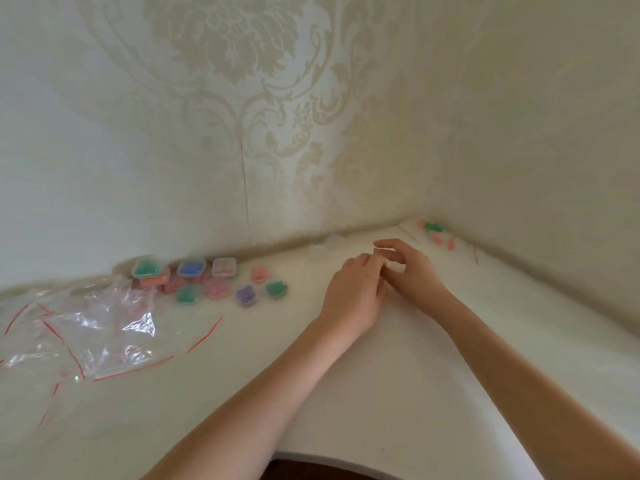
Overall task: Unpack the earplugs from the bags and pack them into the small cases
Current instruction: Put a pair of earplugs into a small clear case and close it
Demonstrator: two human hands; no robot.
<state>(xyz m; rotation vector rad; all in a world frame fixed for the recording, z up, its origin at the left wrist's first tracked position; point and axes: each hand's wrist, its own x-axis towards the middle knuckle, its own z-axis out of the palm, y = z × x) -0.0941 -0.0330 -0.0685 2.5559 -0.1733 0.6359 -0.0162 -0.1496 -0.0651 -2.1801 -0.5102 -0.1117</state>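
My left hand [349,292] and my right hand [414,270] meet above the white table [398,375], a little right of the middle. Their curled fingertips pinch a small clear piece [390,255] between them; it is too blurred to tell whether it is a bag or a case. Several small cases [207,282] filled with green, blue, pink, purple and orange earplugs lie in a cluster by the wall to the left of my hands. A few loose green and pink earplugs [438,233] lie in the far right corner.
Crumpled clear bags [90,327] with red seal strips are spread over the left of the table. More clear plastic [332,242] lies against the patterned wall behind my hands. Walls close the table at the back and on the right.
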